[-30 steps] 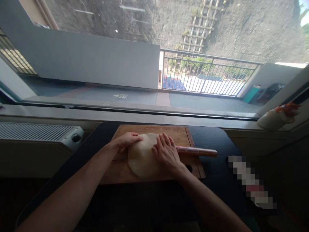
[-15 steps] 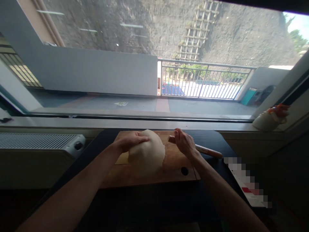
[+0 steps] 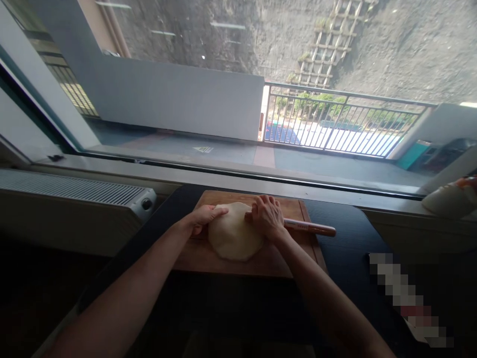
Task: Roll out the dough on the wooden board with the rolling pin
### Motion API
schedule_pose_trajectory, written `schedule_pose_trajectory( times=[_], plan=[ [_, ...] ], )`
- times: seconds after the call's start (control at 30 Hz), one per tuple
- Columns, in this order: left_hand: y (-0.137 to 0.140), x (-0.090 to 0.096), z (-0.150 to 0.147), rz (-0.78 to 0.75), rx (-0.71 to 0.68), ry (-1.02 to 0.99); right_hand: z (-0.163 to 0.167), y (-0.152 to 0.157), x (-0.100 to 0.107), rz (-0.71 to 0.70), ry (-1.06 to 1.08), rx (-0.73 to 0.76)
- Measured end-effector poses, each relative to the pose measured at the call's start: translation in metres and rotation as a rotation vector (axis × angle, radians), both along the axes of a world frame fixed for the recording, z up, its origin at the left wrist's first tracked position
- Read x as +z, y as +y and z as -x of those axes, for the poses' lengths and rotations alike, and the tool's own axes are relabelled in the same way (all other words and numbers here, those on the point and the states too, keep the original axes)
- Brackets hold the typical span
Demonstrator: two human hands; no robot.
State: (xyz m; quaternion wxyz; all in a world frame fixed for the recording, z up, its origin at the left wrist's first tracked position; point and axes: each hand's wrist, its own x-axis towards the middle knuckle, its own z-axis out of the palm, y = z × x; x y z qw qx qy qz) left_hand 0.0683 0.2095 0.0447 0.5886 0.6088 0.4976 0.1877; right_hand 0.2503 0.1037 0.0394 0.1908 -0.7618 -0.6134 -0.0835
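A pale, round sheet of dough (image 3: 234,236) lies on a wooden cutting board (image 3: 279,261) in the head view. My left hand (image 3: 204,217) pinches the dough's left edge, thumb on top and fingers underneath. Closed around a wooden rolling pin (image 3: 311,227) is my right hand (image 3: 267,215), at the dough's upper right. The pin's left end rests over the dough's right side, and its other end sticks out past the board's right edge. My right palm hides the stretch of pin it grips.
The board sits on a dark table (image 3: 343,238) under a window. A white radiator (image 3: 112,191) stands left of the table. On the sill at right is a pale jug (image 3: 447,200). A blurred-out flat item (image 3: 406,298) lies at the table's right edge.
The dough, partly lifted before, now lies flatter on the board. My right hand has brought the rolling pin leftward onto the dough's right side. The whole view has shifted and tilted.
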Motion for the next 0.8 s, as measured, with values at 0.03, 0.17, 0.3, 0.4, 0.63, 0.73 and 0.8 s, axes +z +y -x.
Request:
schedule_pose_trajectory(
  times=[0.03,0.17,0.3,0.4,0.63,0.73,0.8],
  plan=[
    [0.001,-0.001,0.0,0.023,-0.028,-0.022,0.005,-0.003,-0.002,0.016,0.001,0.018],
    [0.004,-0.01,0.0,0.098,-0.092,-0.087,0.011,-0.016,-0.006,0.11,0.004,0.195],
    [0.002,-0.011,0.002,0.11,-0.109,-0.12,-0.006,0.016,0.008,0.26,0.027,0.108],
    [-0.001,-0.009,0.003,0.105,-0.102,-0.146,-0.01,0.033,0.015,0.33,0.033,0.054],
    [0.001,-0.011,0.002,0.094,-0.128,-0.14,0.015,-0.012,0.0,0.225,-0.008,0.262],
    [0.0,-0.011,0.002,0.081,-0.119,-0.14,0.002,0.023,0.011,0.313,0.026,0.097],
    [-0.003,-0.011,0.002,0.074,-0.101,-0.141,-0.003,0.039,0.017,0.356,0.051,0.041]
  ],
)
